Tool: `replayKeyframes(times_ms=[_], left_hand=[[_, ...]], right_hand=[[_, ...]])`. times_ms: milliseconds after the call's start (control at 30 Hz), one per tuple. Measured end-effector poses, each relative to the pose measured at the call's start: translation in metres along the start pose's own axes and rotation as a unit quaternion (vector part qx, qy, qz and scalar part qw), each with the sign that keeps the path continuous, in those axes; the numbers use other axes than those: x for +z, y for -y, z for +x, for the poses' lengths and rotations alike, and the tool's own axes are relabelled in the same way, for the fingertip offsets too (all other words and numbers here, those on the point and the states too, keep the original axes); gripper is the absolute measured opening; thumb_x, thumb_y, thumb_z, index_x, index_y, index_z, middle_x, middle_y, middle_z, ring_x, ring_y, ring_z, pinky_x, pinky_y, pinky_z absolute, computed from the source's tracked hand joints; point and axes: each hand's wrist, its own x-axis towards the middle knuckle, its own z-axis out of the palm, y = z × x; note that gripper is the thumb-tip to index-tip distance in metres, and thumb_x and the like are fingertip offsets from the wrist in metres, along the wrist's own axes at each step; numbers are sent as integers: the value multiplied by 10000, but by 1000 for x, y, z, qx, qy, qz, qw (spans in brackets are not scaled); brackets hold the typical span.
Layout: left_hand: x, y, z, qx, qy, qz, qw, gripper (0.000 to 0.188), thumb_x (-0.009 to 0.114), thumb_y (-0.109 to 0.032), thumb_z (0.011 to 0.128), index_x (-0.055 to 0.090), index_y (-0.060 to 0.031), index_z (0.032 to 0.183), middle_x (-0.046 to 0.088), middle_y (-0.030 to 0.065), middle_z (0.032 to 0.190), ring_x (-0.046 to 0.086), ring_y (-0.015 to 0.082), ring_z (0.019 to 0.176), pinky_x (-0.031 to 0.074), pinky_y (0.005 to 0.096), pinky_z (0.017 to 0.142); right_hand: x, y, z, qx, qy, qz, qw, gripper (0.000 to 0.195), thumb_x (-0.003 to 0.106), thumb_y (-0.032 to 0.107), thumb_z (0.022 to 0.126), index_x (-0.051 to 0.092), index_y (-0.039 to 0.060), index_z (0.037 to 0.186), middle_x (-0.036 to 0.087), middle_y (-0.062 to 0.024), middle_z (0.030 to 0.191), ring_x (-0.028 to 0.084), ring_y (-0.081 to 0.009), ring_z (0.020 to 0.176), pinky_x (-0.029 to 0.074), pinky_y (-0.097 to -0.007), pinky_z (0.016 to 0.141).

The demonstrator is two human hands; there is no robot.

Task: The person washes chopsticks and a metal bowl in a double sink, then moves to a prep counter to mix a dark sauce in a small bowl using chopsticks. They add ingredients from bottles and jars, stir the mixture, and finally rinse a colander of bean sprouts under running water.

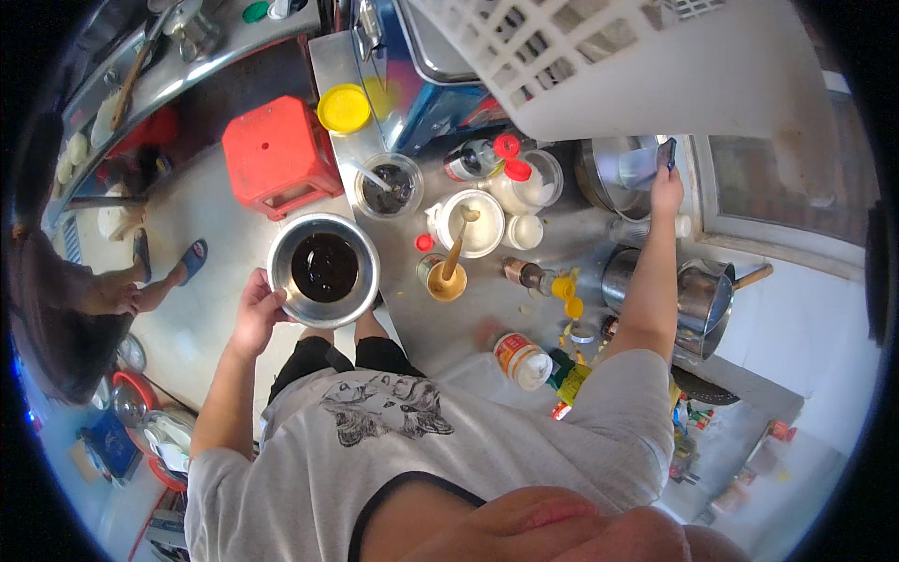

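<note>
My left hand (258, 309) grips the rim of a round metal bowl (366, 270), with the thumb over its edge. Dark liquid (324, 267) covers the bowl's bottom. On the far right, my right hand (666, 191) is closed around a dark, handle-like object (667, 154); its full shape is unclear. That hand is beside a large metal pot (597, 179) standing near the window. Between my hands, a white tub (484, 235) of pale powder has a spoon over it. A jar (449, 286) with a wooden-handled utensil stands in front, and a tub of dark sauce (386, 190) is farther left.
A white plastic basket (660, 84) overhangs the steel counter (414, 316). Bottles (470, 160), a labelled jar (523, 362) and metal pots (706, 309) crowd the counter. A red stool (277, 158) stands on the floor. Another person (63, 309) is at the far left.
</note>
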Motion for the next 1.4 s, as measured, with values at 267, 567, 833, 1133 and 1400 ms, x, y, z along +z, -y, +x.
replayKeyframes(times_ms=[267,567,833,1133,1400], left_hand=[[-6,6,2,7,6,-14,1000,105,482,-53,918,465,-100,1011,622,50,943,641,154,788,560,295,636],[-12,9,-5,5,-2,-24,1000,109,499,-60,914,465,-97,1010,626,59,940,648,161,774,563,295,637],[-16,3,-4,-7,-4,-5,1000,107,503,-67,907,479,-89,1008,615,69,977,638,171,795,559,304,653],[-21,-12,-8,-9,70,65,995,131,516,-68,908,467,-74,1029,612,73,967,650,195,819,569,318,664],[-18,-11,12,-32,150,93,984,106,521,-64,914,449,-70,991,593,64,910,647,160,757,575,277,619]], right_hand=[[8,-52,3,-5,19,297,955,276,558,234,917,659,-11,992,609,-3,772,512,-99,701,414,-273,641],[8,-34,1,38,44,346,936,249,561,227,924,661,0,950,572,18,758,474,-67,685,363,-240,595],[-4,-56,2,-39,-17,98,994,429,556,248,877,564,7,1232,643,-165,1122,591,-314,1070,428,-360,936],[-100,142,-249,-221,-108,383,890,277,539,-41,805,610,4,1069,620,-106,1007,580,-177,842,482,-309,770],[-2,216,-396,-58,140,261,953,304,708,178,821,655,48,1091,631,-67,840,595,-147,740,489,-270,684]])
